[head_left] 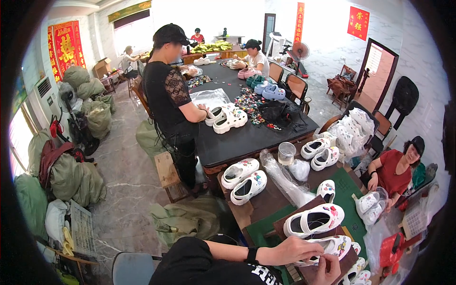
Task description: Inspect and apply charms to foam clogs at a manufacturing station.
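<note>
My left hand (pixel 290 250), with a black band at its wrist, reaches over a white clog (pixel 338 243) decorated with small colourful charms. Its fingertips are pinched together at the clog's opening. Close beside it, my right hand (pixel 327 270) comes up from the lower edge, thumb and fingers also pinched. Whatever the fingertips hold is too small to make out. Just beyond lies a matching white clog (pixel 304 223), on the same brown board (pixel 281 223) as the first. A thin line, like a thread, shows near its opening.
More white clogs (pixel 249 187) stand on the brown table, with clear plastic bags (pixel 280 175) and a clear jar (pixel 286 153). A person in red (pixel 396 171) handles bagged clogs at the right. Another in black (pixel 166 95) stands at the black table (pixel 218 147). Sacks (pixel 78 175) line the left.
</note>
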A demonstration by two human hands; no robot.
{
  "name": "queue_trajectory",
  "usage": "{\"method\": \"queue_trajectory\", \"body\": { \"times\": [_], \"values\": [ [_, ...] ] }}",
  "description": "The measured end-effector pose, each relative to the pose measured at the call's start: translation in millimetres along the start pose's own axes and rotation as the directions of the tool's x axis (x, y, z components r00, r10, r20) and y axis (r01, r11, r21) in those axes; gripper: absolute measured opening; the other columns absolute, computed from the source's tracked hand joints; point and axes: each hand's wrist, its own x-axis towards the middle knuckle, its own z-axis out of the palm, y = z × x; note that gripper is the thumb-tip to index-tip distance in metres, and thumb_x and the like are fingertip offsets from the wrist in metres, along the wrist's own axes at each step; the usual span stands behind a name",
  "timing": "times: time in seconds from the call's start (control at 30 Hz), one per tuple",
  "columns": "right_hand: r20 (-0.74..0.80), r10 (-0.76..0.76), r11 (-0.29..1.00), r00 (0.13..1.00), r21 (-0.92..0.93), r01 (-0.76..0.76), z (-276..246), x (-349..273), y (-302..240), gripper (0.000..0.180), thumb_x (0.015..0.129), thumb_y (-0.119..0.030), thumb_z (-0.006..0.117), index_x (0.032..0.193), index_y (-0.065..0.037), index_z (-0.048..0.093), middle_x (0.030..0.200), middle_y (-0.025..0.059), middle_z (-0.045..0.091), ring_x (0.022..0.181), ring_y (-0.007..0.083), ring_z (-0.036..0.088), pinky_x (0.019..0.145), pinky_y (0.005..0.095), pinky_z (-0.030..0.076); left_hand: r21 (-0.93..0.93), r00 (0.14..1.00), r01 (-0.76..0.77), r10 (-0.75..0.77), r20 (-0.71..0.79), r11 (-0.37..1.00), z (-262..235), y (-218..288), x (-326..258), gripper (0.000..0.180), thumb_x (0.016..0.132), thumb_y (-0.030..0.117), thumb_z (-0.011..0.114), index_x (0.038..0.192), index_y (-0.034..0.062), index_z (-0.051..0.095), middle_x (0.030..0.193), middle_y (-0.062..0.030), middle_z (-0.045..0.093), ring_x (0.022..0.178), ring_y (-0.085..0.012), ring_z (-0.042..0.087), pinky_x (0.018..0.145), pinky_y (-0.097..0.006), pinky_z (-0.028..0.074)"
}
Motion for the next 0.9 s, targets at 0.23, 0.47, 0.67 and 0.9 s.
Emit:
{"method": "queue_trajectory", "body": {
  "times": [0.23, 0.47, 0.67, 0.9],
  "values": [
    [0.036, 0.195, 0.980, 0.980, 0.020, -0.196, -1.8, -10.0, 6.2, 0.014, 0.089, -0.003, 0.061, 0.101, 0.001, 0.068, 0.090, 0.0110, 0.069, 0.073, 0.0141, 0.060, 0.066, 0.0260, 0.048, 0.024, 0.995, 0.095, -0.095, 0.029, 0.995, -8.1, 8.8, 3.1, 0.016, 0.085, 0.008, 0.070, 0.100, 0.0038, 0.070, 0.082, -0.0078, 0.070, 0.064, -0.0168, 0.067, 0.061, -0.028, 0.054],
    [0.050, 0.073, 0.997, 0.996, 0.017, -0.074, 8.0, 3.7, 9.1, 0.018, 0.082, 0.000, 0.068, 0.099, -0.004, 0.069, 0.084, 0.0089, 0.068, 0.056, 0.0125, 0.059, 0.052, 0.0232, 0.045, 0.001, 0.957, 0.250, -0.247, 0.149, 0.968, -24.7, 16.5, 13.9, 0.013, 0.086, 0.001, 0.067, 0.099, -0.0003, 0.069, 0.081, -0.0068, 0.072, 0.067, -0.0104, 0.069, 0.058, -0.022, 0.052],
    [-0.028, -0.040, 0.999, 0.999, 0.028, 0.041, 6.1, -4.1, 18.9, 0.015, 0.082, -0.004, 0.072, 0.096, -0.005, 0.070, 0.079, 0.0086, 0.069, 0.059, 0.0168, 0.063, 0.053, 0.0253, 0.048, 0.003, 0.958, 0.236, -0.233, 0.168, 0.972, -18.1, 18.1, 17.4, 0.014, 0.085, -0.002, 0.067, 0.099, -0.0005, 0.069, 0.075, -0.0079, 0.071, 0.062, -0.0106, 0.067, 0.057, -0.022, 0.052],
    [-0.048, 0.001, 0.998, 0.999, 0.067, 0.002, 5.7, -11.7, 13.6, 0.011, 0.085, -0.009, 0.069, 0.096, -0.007, 0.069, 0.079, 0.0072, 0.067, 0.063, 0.0206, 0.065, 0.056, 0.0278, 0.049, -0.034, 0.936, 0.325, -0.317, 0.154, 0.945, -18.1, 19.2, 8.0, 0.013, 0.085, -0.004, 0.067, 0.098, -0.0028, 0.068, 0.075, -0.0082, 0.069, 0.062, -0.0104, 0.065, 0.057, -0.023, 0.052]
  ]
}}
